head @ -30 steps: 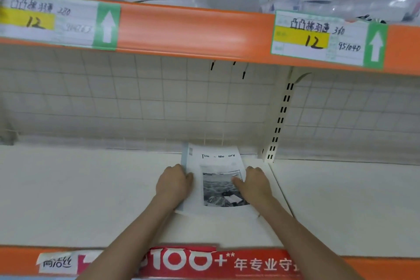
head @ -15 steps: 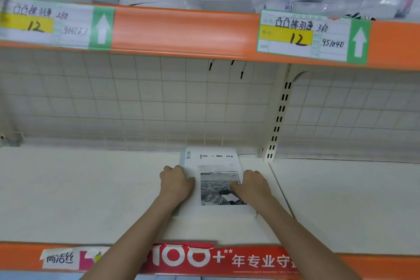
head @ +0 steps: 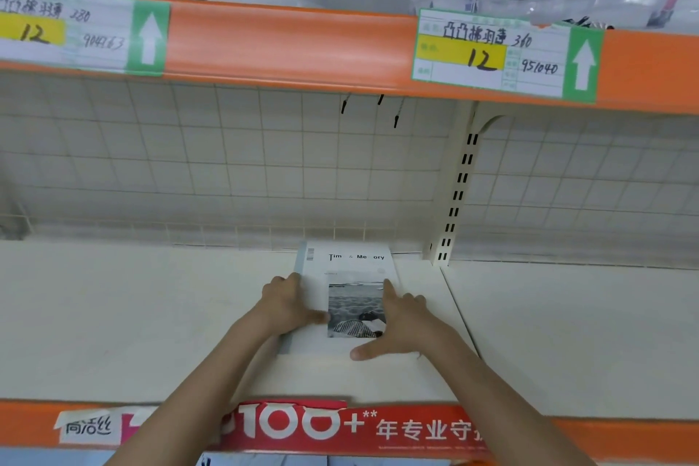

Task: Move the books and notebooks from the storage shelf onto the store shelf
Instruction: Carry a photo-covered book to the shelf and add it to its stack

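Item: one white paperback book (head: 350, 269) with a grey beach photograph on its cover, lying flat on the cream store shelf (head: 151, 314), far end against the wire-grid back panel (head: 227, 163). Left hand (head: 289, 305) grips its left edge, thumb on the cover. Right hand (head: 401, 322) rests spread and flat at its right edge, thumb along the near edge.

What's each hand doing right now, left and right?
Left hand: fingers curled on the left edge of the book, thumb on the cover.
Right hand: open, fingers spread flat on the book's right side.
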The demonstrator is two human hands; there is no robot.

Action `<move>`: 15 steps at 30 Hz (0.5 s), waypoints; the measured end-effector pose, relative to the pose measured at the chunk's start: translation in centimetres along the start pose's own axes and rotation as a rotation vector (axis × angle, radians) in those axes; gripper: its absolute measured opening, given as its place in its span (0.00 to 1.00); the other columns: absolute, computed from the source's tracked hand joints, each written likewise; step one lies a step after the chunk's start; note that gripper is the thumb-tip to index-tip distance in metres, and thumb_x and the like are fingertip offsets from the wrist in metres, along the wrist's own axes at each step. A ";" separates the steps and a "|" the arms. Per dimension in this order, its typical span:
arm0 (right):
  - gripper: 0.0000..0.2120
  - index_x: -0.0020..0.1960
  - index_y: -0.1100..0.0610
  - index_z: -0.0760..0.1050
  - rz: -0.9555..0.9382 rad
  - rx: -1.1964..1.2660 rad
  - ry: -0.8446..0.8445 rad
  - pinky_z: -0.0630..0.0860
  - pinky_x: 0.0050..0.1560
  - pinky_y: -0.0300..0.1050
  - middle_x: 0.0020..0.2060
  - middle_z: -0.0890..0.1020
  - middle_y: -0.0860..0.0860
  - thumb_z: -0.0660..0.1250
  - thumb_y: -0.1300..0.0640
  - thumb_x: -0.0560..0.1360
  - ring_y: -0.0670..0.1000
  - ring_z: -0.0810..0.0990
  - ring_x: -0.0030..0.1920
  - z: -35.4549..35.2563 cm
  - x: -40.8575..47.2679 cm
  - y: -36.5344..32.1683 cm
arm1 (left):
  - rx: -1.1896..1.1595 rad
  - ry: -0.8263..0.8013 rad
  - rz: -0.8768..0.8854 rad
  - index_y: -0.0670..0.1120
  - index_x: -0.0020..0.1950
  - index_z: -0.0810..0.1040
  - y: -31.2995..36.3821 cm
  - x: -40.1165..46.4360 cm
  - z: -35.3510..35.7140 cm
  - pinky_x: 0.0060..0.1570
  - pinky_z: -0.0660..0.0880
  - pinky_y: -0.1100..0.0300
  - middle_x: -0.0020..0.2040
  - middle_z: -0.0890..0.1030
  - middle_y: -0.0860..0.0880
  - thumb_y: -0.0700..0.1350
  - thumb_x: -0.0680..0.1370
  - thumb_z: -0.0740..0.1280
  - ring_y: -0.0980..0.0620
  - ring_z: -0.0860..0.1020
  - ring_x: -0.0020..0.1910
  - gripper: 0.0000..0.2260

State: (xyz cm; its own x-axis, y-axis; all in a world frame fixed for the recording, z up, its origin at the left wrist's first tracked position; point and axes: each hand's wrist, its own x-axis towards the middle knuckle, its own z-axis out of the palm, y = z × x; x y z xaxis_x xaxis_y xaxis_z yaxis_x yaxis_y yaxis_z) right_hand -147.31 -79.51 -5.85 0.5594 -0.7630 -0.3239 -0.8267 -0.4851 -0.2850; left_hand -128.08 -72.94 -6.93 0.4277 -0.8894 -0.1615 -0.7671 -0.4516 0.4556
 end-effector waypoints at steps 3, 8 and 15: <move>0.64 0.76 0.60 0.32 -0.008 -0.032 -0.019 0.62 0.69 0.54 0.73 0.59 0.61 0.74 0.35 0.63 0.62 0.53 0.73 -0.1 -0.5 0.0 | 0.110 -0.185 0.045 0.47 0.77 0.50 0.6 -1.5 -0.8 0.68 0.61 0.52 0.72 0.60 0.42 0.65 0.65 0.73 0.42 0.58 0.73 0.52; 0.62 0.77 0.60 0.38 -0.013 -0.011 0.031 0.63 0.68 0.53 0.71 0.61 0.61 0.76 0.37 0.62 0.61 0.55 0.72 -0.1 -0.6 -0.1 | 0.280 -0.253 0.127 0.51 0.77 0.44 0.5 -2.4 -0.8 0.68 0.63 0.49 0.71 0.58 0.42 0.61 0.64 0.76 0.41 0.56 0.71 0.53; 0.58 0.76 0.61 0.47 -0.025 0.000 0.063 0.66 0.66 0.53 0.69 0.64 0.60 0.76 0.37 0.61 0.60 0.58 0.70 0.1 -0.6 0.2 | 0.294 -0.196 0.149 0.46 0.62 0.64 0.2 -2.5 -0.5 0.54 0.69 0.55 0.59 0.66 0.45 0.62 0.63 0.75 0.45 0.64 0.60 0.36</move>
State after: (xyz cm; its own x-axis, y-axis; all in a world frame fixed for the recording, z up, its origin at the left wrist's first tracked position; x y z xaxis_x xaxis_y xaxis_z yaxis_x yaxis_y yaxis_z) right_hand -147.81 -79.09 -5.78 0.5752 -0.7759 -0.2591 -0.8124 -0.5046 -0.2922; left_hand -129.00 -70.80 -5.97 0.2233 -0.9309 -0.2892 -0.9307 -0.2918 0.2207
